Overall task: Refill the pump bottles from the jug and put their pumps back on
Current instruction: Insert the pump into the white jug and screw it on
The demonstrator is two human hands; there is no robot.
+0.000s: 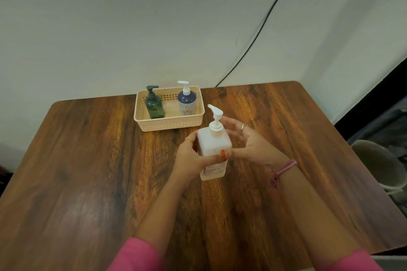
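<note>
A white square pump bottle [214, 143] with its white pump on stands at the middle of the wooden table [88, 171]. My left hand [193, 158] grips its body from the left, thumb across the front. My right hand [248, 145] cups the bottle's right side, fingers behind it near the pump collar. A beige basket [169, 124] at the back holds a dark green bottle [154, 105] with a dark pump and a blue-and-white bottle [186, 101] with a white pump. No jug is in view.
The table's back edge meets a pale wall, where a black cable [259, 31] runs down behind it. A grey round-backed chair [378, 160] stands off the table's right edge.
</note>
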